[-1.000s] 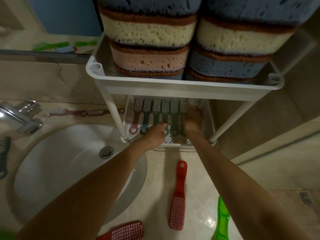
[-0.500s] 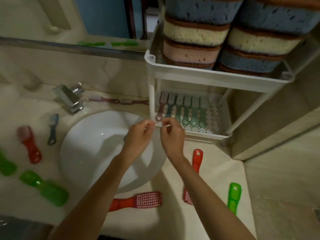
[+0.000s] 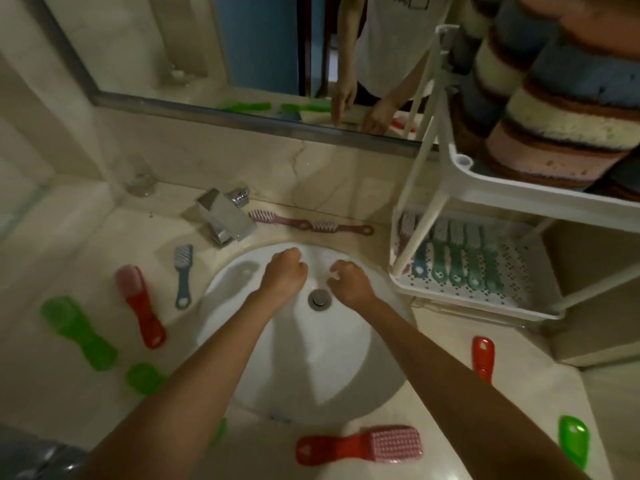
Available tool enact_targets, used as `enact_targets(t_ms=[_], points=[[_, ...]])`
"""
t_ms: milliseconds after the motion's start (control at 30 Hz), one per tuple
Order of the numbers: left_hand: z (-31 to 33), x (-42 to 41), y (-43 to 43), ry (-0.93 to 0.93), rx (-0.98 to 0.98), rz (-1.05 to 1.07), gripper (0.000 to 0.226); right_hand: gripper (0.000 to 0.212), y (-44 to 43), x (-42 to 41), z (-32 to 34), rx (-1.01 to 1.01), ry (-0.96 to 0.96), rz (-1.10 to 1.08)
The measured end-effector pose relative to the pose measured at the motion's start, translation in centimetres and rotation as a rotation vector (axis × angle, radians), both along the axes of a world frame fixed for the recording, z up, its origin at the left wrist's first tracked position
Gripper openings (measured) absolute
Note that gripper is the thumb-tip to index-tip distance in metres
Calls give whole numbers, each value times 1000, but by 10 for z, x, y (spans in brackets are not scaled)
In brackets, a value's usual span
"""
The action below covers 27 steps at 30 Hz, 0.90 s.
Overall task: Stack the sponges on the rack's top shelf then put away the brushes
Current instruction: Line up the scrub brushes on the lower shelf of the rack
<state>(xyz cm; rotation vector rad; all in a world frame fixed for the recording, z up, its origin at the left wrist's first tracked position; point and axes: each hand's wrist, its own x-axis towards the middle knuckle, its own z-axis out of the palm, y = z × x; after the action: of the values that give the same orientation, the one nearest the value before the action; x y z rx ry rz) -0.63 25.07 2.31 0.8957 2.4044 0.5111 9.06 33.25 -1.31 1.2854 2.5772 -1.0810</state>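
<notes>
Striped sponges (image 3: 561, 109) stand stacked on the top shelf of the white rack (image 3: 540, 199) at the right. Several teal, blue and pink brushes (image 3: 457, 258) lie side by side on its lower shelf (image 3: 467, 301). Loose brushes lie around the sink: red (image 3: 140, 306), green (image 3: 78, 332), small blue (image 3: 182, 275), two thin pink ones (image 3: 280, 220), red at the front (image 3: 360, 448), red (image 3: 482, 363) and green (image 3: 573, 445) at the right. My left hand (image 3: 284, 271) hovers over the basin, fingers curled on nothing visible. My right hand (image 3: 346, 280) pinches a small white scrap beside it.
The white basin (image 3: 311, 358) with its drain (image 3: 319, 298) sits in the middle of the marble counter. A chrome faucet (image 3: 225, 216) stands behind it. A mirror (image 3: 242, 46) covers the back wall. Another green brush (image 3: 143, 377) lies at the front left.
Both hands have come back out of the rack's lower shelf and now hang over the basin. My view has swung left, bringing the left-side brushes into sight.
</notes>
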Motion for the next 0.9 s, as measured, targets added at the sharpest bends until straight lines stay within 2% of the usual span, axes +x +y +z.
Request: enact_targets(t_ms=[33,200,367,433,700,900], points=[[-3,-9,7,17,-17,-46,13,39,7,-7,-1,5,-30,-18],[-25,-49,45,201,-175,-329,33,44,51,-41,-9,85,-189,-56],[-55,-81,88,528,-300,-575,48,51,87,-71,-24,168,-275,-86],[-62,-86,103,598,-363,-630,46,51,94,-79,-34,224,-280,-69],[-85,-106,138,665,-451,-623,39,32,122,-86,-61,386,-330,67],[-87,-110,143,680,-422,-683,43,35,126,-90,-67,332,-276,25]])
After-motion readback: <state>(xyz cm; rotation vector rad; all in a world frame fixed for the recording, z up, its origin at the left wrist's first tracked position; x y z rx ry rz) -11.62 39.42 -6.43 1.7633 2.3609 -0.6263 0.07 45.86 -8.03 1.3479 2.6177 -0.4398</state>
